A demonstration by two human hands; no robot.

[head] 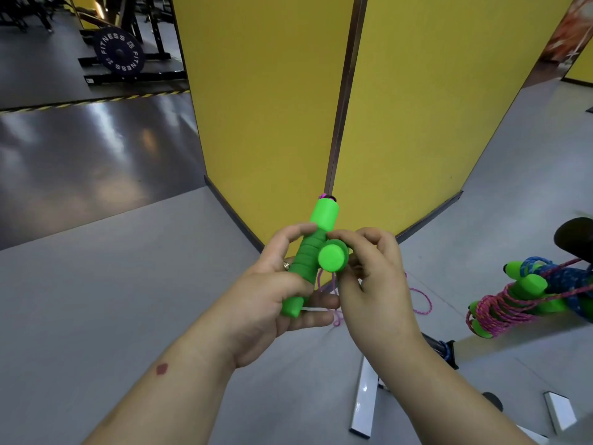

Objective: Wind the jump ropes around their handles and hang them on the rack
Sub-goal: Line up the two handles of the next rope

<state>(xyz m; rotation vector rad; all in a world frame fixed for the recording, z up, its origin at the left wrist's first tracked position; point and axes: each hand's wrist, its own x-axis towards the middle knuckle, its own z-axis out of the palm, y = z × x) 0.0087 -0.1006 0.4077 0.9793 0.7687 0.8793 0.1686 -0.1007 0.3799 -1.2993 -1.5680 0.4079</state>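
While the person is standing by the yellow wall (272,107), the left hand (276,303) is gripping one green handle (308,255) along its length, thumb over the foam, and the right hand (369,274) is pinching the second handle (333,256) so that its flat end is facing the camera and its side is touching the first. A pink rope (420,300) is hanging loose below the hands and trailing onto the grey floor (128,284); none of it is wound on yet, as far as I can tell. To do this well, I would be laying the two handles side by side, ends level, holding both in one hand, then wrapping the rope in snug, even turns. Off to the right, wound ropes (519,300) are sitting in a bundle; whether they are hanging on a rack I cannot tell.
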